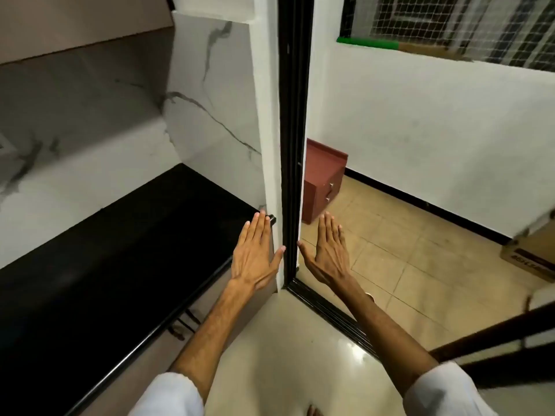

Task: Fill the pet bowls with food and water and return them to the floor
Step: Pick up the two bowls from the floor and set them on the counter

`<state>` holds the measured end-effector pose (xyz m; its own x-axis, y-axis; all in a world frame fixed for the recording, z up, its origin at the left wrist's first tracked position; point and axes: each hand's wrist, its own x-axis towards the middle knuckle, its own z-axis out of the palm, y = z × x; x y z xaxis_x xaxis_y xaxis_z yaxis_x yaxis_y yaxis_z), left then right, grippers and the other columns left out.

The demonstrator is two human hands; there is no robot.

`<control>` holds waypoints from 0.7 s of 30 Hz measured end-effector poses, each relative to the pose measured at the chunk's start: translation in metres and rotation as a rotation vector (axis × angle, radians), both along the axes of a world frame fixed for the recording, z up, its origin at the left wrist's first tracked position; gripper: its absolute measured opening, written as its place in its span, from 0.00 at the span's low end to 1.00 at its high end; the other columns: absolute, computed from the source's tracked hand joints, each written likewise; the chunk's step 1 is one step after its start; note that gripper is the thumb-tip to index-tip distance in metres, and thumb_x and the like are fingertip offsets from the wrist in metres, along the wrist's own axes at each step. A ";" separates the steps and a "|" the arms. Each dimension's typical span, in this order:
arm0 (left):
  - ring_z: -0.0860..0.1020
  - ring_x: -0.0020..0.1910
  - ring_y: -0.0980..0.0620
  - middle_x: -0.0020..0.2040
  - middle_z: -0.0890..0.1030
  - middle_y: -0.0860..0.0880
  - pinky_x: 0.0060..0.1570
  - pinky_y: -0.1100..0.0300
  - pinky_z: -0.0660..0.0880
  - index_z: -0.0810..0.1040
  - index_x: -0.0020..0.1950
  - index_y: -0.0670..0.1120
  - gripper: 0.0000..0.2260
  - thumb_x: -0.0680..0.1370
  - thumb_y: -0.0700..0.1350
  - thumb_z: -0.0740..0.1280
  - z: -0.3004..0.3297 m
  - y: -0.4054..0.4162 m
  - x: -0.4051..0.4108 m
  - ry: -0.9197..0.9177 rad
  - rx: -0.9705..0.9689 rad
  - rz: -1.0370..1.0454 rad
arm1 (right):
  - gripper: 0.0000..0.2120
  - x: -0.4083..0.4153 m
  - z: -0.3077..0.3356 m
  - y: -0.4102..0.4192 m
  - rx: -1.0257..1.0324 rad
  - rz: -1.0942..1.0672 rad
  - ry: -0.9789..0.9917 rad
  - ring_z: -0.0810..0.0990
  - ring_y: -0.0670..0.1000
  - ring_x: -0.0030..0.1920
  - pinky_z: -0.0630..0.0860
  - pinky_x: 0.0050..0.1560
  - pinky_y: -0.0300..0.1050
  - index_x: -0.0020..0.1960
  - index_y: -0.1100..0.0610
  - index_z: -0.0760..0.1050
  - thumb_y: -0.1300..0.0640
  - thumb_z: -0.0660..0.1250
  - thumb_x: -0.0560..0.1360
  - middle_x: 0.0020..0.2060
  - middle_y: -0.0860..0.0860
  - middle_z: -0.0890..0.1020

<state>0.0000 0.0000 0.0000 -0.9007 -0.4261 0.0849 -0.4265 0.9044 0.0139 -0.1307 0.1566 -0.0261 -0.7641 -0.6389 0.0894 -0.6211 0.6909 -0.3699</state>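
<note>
No pet bowl shows anywhere in view, so the step in hand is probably to go and find the bowls; nothing is filled or carried yet.

The floor (pixel 288 364) ahead is glossy and pale, and beyond a black door track (pixel 327 310) it turns to tan tile (pixel 399 244), with open walking room out to the white wall (pixel 435 130). On the left a long black desk (pixel 99 265) runs under marble-look wall (pixel 210 94); its front edge sits close beside the left forearm, so a turn that way wants care. Dead ahead stands the black door frame (pixel 292 145), a hard upright edge between the two hands. Past it sits a red cabinet (pixel 322 184) by the wall, and at far right a cardboard box (pixel 534 253) narrows that side.

The left hand (pixel 255 256) hangs above the desk's end, fingers straight and together, holding nothing. The right hand (pixel 329 250) hangs likewise over the tile, flat, thumb spread, empty. Stepping over the raised track cleanly looks the safest route; scanning the tiled floor's corners seems sensible.
</note>
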 end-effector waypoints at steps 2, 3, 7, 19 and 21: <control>0.34 0.82 0.48 0.84 0.37 0.43 0.81 0.51 0.34 0.38 0.83 0.41 0.39 0.81 0.67 0.34 -0.003 0.014 -0.014 0.008 0.040 -0.025 | 0.44 -0.011 -0.003 0.015 0.019 -0.030 -0.005 0.35 0.53 0.83 0.39 0.83 0.53 0.83 0.61 0.35 0.33 0.49 0.84 0.83 0.57 0.37; 0.35 0.83 0.48 0.84 0.38 0.43 0.81 0.52 0.33 0.38 0.83 0.41 0.39 0.82 0.67 0.36 -0.005 0.021 -0.022 0.004 0.041 -0.035 | 0.44 -0.018 -0.007 0.024 0.038 -0.047 -0.012 0.35 0.53 0.83 0.39 0.83 0.53 0.83 0.61 0.35 0.33 0.49 0.84 0.83 0.57 0.37; 0.35 0.83 0.49 0.84 0.37 0.43 0.80 0.53 0.32 0.38 0.83 0.41 0.37 0.85 0.65 0.44 -0.018 0.049 -0.053 -0.010 0.073 -0.088 | 0.44 -0.038 -0.020 0.057 0.054 -0.076 -0.039 0.35 0.53 0.83 0.38 0.83 0.53 0.83 0.61 0.35 0.33 0.49 0.83 0.83 0.57 0.37; 0.34 0.83 0.49 0.84 0.36 0.43 0.82 0.49 0.39 0.37 0.83 0.41 0.36 0.85 0.64 0.43 -0.057 0.120 -0.129 -0.113 0.123 -0.234 | 0.44 -0.086 -0.056 0.139 0.051 -0.223 -0.152 0.36 0.54 0.83 0.37 0.83 0.53 0.84 0.60 0.37 0.33 0.51 0.83 0.83 0.56 0.39; 0.35 0.83 0.48 0.84 0.36 0.43 0.82 0.49 0.39 0.37 0.83 0.40 0.37 0.85 0.64 0.44 -0.063 0.126 -0.140 -0.134 0.113 -0.260 | 0.44 -0.091 -0.061 0.148 0.048 -0.247 -0.150 0.37 0.54 0.83 0.38 0.83 0.53 0.84 0.60 0.37 0.33 0.51 0.83 0.84 0.57 0.39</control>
<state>-0.1396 0.1265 -0.0634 -0.9806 -0.1802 -0.0769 -0.1863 0.9792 0.0800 -0.2215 0.3044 -0.0872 -0.8996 -0.4322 -0.0620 -0.3724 0.8336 -0.4079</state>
